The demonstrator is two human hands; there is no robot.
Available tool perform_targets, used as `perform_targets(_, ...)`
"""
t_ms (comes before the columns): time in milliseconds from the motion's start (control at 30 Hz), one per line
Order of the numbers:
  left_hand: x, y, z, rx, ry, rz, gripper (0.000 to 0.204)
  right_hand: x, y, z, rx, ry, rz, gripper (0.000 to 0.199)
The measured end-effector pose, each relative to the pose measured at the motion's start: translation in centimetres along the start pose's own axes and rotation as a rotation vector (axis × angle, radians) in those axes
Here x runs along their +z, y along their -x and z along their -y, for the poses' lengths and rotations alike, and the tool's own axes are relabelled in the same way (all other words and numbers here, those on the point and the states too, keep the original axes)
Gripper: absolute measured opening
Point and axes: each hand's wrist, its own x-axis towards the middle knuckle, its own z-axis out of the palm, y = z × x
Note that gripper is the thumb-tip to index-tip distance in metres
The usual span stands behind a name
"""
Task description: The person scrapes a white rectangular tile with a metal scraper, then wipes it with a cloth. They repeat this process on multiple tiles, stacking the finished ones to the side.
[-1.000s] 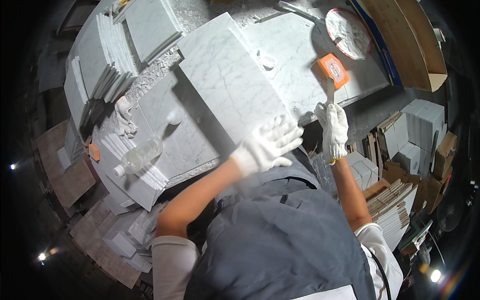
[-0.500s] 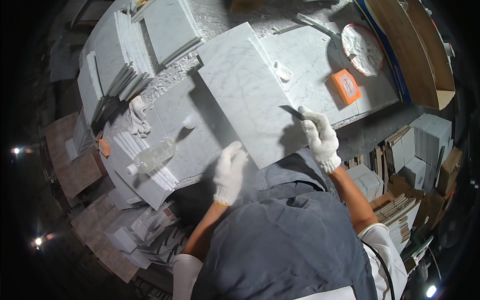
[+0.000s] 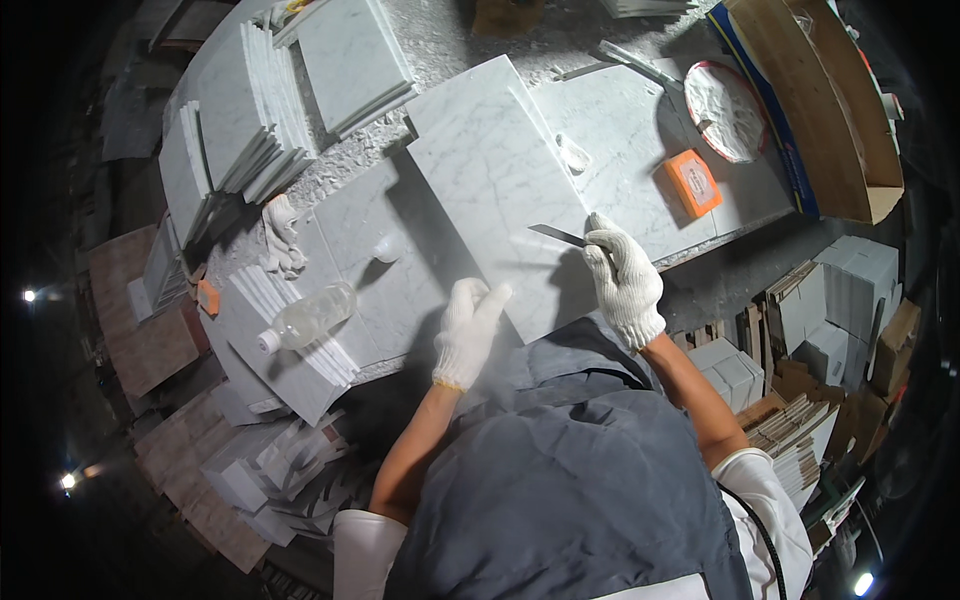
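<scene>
A large white-grey marble tile (image 3: 500, 180) lies raised at a slant over the marble-topped table, casting a shadow to its left. My left hand (image 3: 467, 330), in a white knit glove, is at the tile's near left edge; its thumb lies over the top and its other fingers are partly hidden. In my gloved right hand (image 3: 627, 285) is a thin dark blade (image 3: 553, 234), pinched near the tile's right edge. The blade points left, over the tile's face. Whether it touches the surface I cannot tell.
Stacked marble tiles (image 3: 245, 110) stand at the far left. A clear bottle (image 3: 315, 315) lies on tile strips, near a small white cup (image 3: 385, 248) and a crumpled glove (image 3: 283, 235). At right are an orange box (image 3: 692, 183), a round powder-filled container (image 3: 725, 110) and a long cardboard box (image 3: 830, 100).
My right hand and the blade have moved left, farther over the tile. My left hand has shifted slightly right, its thumb now over the tile's edge. The whole view has shifted a little.
</scene>
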Motion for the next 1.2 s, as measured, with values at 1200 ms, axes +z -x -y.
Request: perform_targets(1200,0.6,0.0,-2.3,0.010,-0.292,-0.071,0.050,-15.2,-13.5,-13.3,0.310,-0.140,-0.618,0.030)
